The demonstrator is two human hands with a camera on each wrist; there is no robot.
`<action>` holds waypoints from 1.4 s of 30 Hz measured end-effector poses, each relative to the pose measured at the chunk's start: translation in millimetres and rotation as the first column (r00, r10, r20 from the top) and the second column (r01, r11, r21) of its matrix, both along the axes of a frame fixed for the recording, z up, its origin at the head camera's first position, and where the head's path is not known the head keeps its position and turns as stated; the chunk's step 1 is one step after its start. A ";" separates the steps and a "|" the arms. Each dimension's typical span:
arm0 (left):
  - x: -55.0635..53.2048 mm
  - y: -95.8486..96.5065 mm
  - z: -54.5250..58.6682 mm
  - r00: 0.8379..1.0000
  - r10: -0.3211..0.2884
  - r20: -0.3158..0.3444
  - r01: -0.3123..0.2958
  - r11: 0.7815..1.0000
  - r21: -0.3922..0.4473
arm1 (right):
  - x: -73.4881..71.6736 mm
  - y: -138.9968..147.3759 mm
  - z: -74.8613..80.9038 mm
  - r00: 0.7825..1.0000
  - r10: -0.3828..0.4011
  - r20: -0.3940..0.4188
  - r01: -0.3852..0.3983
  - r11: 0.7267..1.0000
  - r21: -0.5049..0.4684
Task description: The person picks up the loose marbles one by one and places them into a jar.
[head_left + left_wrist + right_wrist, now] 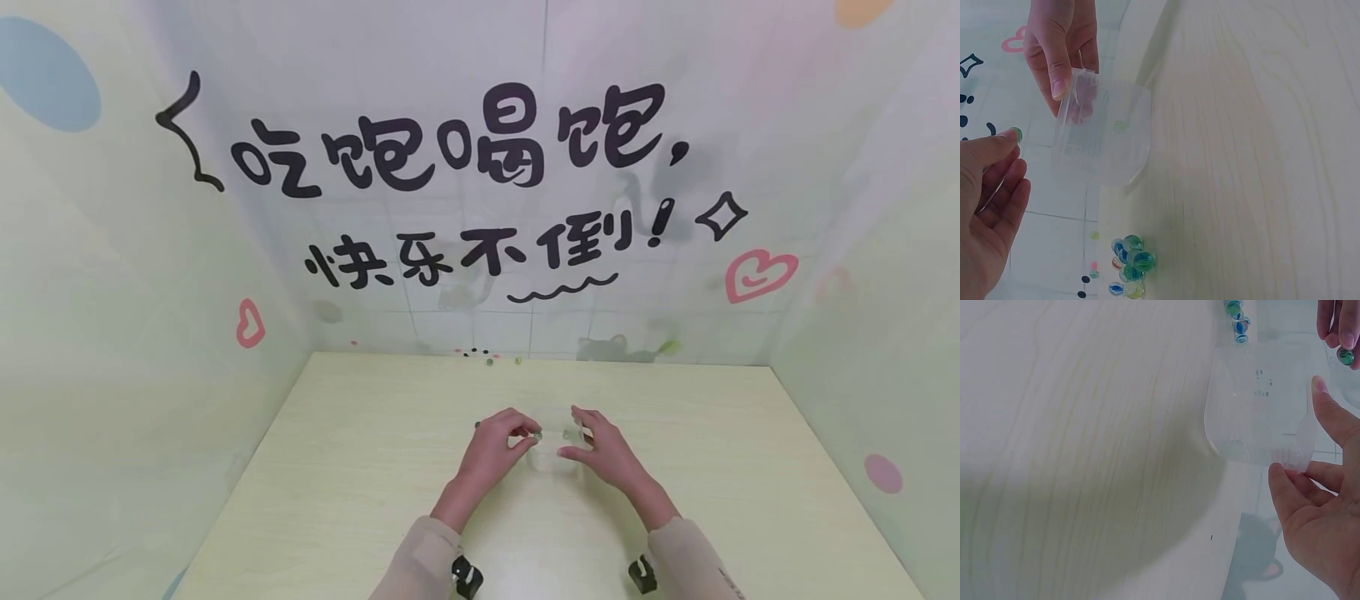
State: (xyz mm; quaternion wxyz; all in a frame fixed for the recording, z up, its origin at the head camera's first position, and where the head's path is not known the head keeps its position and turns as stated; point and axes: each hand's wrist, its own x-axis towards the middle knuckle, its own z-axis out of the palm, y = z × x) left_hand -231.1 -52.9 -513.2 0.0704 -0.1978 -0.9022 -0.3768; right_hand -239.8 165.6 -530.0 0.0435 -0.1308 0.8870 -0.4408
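Observation:
My left hand (495,442) pinches a green glass marble (1345,357) between thumb and fingertips, beside the rim of a clear plastic container (1100,140). My right hand (603,446) holds that container at its right side, the thumb on the wall and another finger (1329,409) along the rim. Inside the container, a green marble (1121,126) shows through the clear wall. On the table to the left of the container lie several blue and green marbles (1132,262) close together; in the head view my left hand mostly covers them.
The pale wooden table (337,500) meets a printed backdrop (450,333) at its far edge, with side curtains left and right. Two tiny round green and yellowish spots (490,362) show at that far edge. Black fittings (467,577) hang under both sleeves.

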 end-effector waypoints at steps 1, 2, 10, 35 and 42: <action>0.0 0.3 0.5 1.000 0.002 0.002 -0.002 1.000 -0.005 | -0.1 -0.2 -0.3 1.000 -0.002 0.000 0.002 1.000 0.001; 0.0 0.6 1.0 1.000 0.002 0.002 -0.002 1.000 -0.007 | -0.1 -0.3 -0.4 1.000 -0.003 0.002 0.003 1.000 0.001; 0.2 2.1 0.7 1.000 -0.009 0.019 0.010 1.000 -0.022 | -0.2 -0.9 -1.5 1.000 -0.009 0.001 0.009 1.000 0.001; 2.0 -19.2 -4.8 0.999 0.045 0.010 -0.045 0.999 0.014 | 1.2 -0.7 1.5 1.000 -0.019 -0.001 0.019 1.000 -0.014; 3.2 -24.7 -5.7 0.998 0.052 0.026 -0.052 0.998 0.022 | 1.9 -1.4 0.7 1.000 -0.020 0.002 0.020 1.000 -0.015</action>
